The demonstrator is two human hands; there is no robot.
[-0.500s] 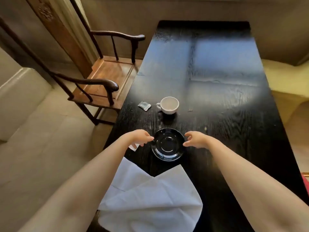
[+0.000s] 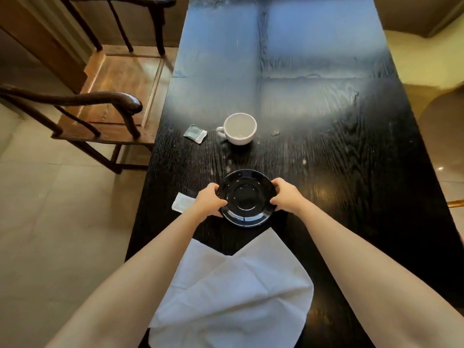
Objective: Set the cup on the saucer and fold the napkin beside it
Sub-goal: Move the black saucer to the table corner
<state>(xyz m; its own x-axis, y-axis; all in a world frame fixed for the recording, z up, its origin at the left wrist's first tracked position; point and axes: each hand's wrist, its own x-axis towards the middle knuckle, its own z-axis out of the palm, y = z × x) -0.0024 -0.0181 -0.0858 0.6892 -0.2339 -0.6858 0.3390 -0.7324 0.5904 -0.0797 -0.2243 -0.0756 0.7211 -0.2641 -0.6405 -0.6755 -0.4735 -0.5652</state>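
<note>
From my head camera, the change is plain: half a second ago my hands hung just off the saucer's two sides, fingers curled but not touching it; now both have closed on it. My left hand (image 2: 209, 200) pinches the left rim of the saucer (image 2: 247, 198), thumb on top and fingers tucked under the edge, and my right hand (image 2: 286, 197) grips the right rim the same way. Whether the saucer is lifted off the table (image 2: 339, 146) or just held flat on it, I cannot tell. The camera also sits closer and lower over the table than it did.

I read this as the saucer being taken in hand to place it, so the first step is only starting: the cup is not on it yet and the napkin is not folded.

The saucer is black and glossy, round, with a shallow well in the middle, empty, sitting at the centre of the frame. The cup (image 2: 239, 128) is white, upright and looks empty, handle to the left, standing above the saucer in the frame and well apart from it. The napkin (image 2: 231, 292) is white cloth, loosely rumpled, lying at the bottom centre between my forearms, its top corner near the saucer's lower rim.

A small packet (image 2: 195, 133) lies left of the cup; another packet (image 2: 182, 203) lies beside my left hand.
</note>
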